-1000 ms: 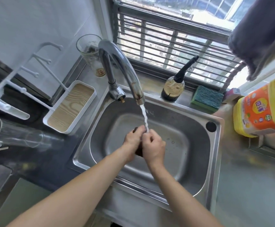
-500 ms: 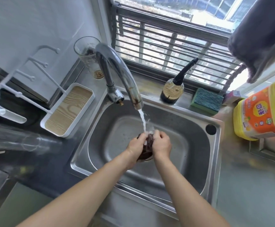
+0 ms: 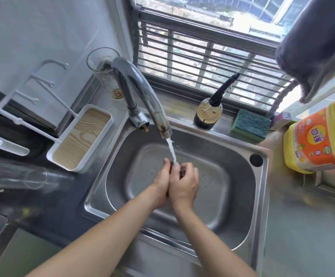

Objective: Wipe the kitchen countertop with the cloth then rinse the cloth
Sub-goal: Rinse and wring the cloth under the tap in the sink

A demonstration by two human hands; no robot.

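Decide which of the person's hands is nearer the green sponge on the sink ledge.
Right. The right hand is on the side of the sponge; the left hand is just beyond it, farther from the sponge.

yellow jug point(image 3: 320, 136), label characters too blurred

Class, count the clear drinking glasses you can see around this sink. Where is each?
2. One glass stands upright behind the tap, in the corner by the window. One glass lies on its side on the dark counter at far left. Others may sit out of view.

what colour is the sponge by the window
Teal-green on top, yellow-green underneath: sponge, head view.
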